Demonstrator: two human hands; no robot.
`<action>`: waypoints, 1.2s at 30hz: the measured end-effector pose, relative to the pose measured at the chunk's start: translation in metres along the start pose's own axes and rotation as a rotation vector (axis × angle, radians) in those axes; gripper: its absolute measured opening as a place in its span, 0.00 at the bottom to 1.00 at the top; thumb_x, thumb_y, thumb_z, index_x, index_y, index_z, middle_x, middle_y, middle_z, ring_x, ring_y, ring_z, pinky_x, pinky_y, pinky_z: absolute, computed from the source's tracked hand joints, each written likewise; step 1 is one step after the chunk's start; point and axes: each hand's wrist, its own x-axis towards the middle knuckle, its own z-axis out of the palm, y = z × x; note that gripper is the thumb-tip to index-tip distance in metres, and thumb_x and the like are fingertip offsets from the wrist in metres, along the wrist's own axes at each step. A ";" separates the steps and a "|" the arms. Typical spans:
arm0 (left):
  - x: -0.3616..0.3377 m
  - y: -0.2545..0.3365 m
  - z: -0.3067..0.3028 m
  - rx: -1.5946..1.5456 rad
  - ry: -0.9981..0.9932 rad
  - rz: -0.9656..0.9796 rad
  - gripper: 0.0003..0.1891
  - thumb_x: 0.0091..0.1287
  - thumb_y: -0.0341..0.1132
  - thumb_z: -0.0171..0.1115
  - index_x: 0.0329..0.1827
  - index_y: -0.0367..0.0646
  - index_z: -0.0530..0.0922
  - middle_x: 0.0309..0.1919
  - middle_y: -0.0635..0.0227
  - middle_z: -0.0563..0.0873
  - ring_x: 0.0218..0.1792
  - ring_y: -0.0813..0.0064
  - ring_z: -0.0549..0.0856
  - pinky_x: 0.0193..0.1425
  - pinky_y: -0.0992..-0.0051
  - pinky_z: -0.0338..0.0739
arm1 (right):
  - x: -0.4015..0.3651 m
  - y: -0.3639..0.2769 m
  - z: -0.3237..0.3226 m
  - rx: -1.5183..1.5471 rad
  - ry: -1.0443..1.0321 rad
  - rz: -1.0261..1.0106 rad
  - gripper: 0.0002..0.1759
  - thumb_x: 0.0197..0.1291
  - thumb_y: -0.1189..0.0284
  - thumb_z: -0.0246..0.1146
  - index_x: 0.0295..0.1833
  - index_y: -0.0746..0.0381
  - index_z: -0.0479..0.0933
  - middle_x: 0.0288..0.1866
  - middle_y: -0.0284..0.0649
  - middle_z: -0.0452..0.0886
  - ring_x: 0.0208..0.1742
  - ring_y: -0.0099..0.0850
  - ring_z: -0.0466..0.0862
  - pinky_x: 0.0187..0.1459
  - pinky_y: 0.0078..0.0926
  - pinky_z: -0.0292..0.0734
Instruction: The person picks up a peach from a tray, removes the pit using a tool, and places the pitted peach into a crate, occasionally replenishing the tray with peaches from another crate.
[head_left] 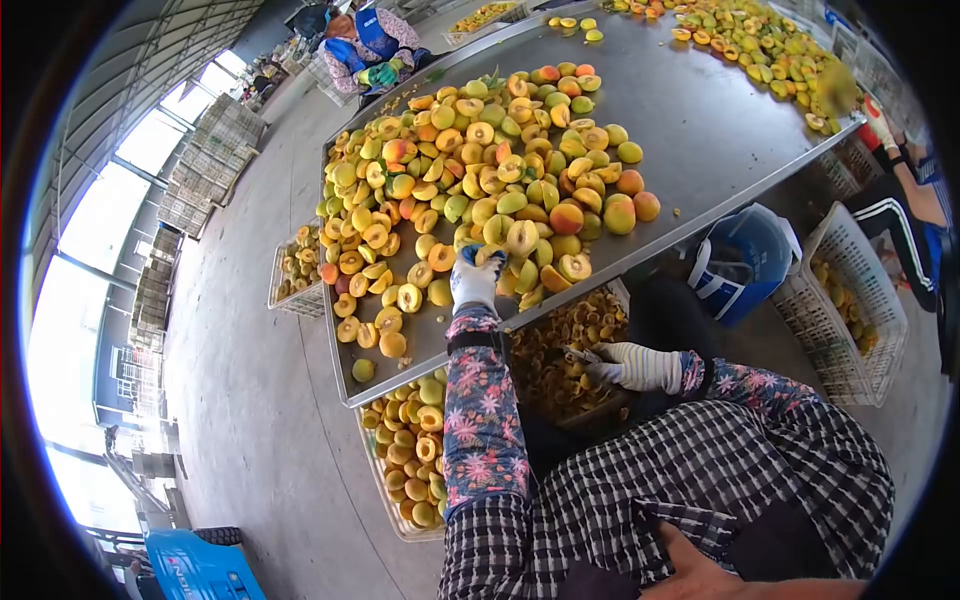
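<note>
The left hand (474, 282), in a white knitted glove with a floral sleeve cover behind it, reaches up to the near edge of the fruit pile (480, 170) just left of centre frame. Its fingertips are buried among the fruit, so I cannot tell whether they grip anything or only touch. The pile is a heap of round yellow, green and orange-red fruit, many cut into halves with pale hollow centres. It lies on the smooth, dull grey metal table (700, 110), which slants across the upper middle of the frame. The right hand (635, 367), gloved the same way, sits lower and to the right, below the table's edge. Its fingers curl around a thin tool (580, 353) that pokes out to the left and is too small to make out. Under that hand a crate (618, 290) holds darker, wrinkled-looking pieces, half hidden by the table and the arm. A second mesh crate (385, 500) at lower centre-left holds cut halves, partly covered by the left sleeve. A white lattice basket (850, 330) and a blue bucket (750, 255) stand on the right. A co-worker in blue (365, 40) at the top and another person's arm (905, 180) at the right edge are cut off by the lens rim.
</note>
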 end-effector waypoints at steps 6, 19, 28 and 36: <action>-0.064 0.010 -0.039 -1.382 -0.071 -0.194 0.12 0.66 0.26 0.62 0.53 0.43 0.80 0.47 0.62 0.87 0.51 0.63 0.86 0.59 0.54 0.82 | 0.003 -0.012 0.001 0.214 0.044 -0.062 0.21 0.71 0.60 0.62 0.59 0.65 0.74 0.44 0.34 0.79 0.48 0.24 0.76 0.52 0.24 0.73; -0.170 0.047 -0.011 -1.288 0.026 -0.073 0.26 0.78 0.55 0.47 0.59 0.39 0.72 0.53 0.58 0.80 0.55 0.60 0.80 0.65 0.61 0.77 | 0.034 -0.085 0.035 -0.577 0.273 -0.547 0.17 0.69 0.64 0.61 0.55 0.64 0.70 0.38 0.50 0.82 0.37 0.49 0.83 0.38 0.40 0.78; -0.182 0.069 -0.001 -1.087 0.242 -0.180 0.26 0.80 0.54 0.45 0.53 0.36 0.75 0.46 0.58 0.82 0.48 0.64 0.83 0.59 0.66 0.80 | 0.041 -0.069 0.042 -0.843 0.232 -0.544 0.18 0.67 0.66 0.57 0.53 0.70 0.68 0.29 0.51 0.82 0.31 0.53 0.83 0.31 0.48 0.78; -0.183 0.046 0.004 -1.067 0.235 -0.202 0.23 0.78 0.53 0.50 0.52 0.39 0.77 0.42 0.64 0.84 0.40 0.67 0.85 0.48 0.69 0.83 | 0.082 0.012 0.047 -0.505 0.155 -0.546 0.15 0.77 0.64 0.46 0.56 0.63 0.71 0.38 0.46 0.83 0.39 0.47 0.83 0.40 0.37 0.80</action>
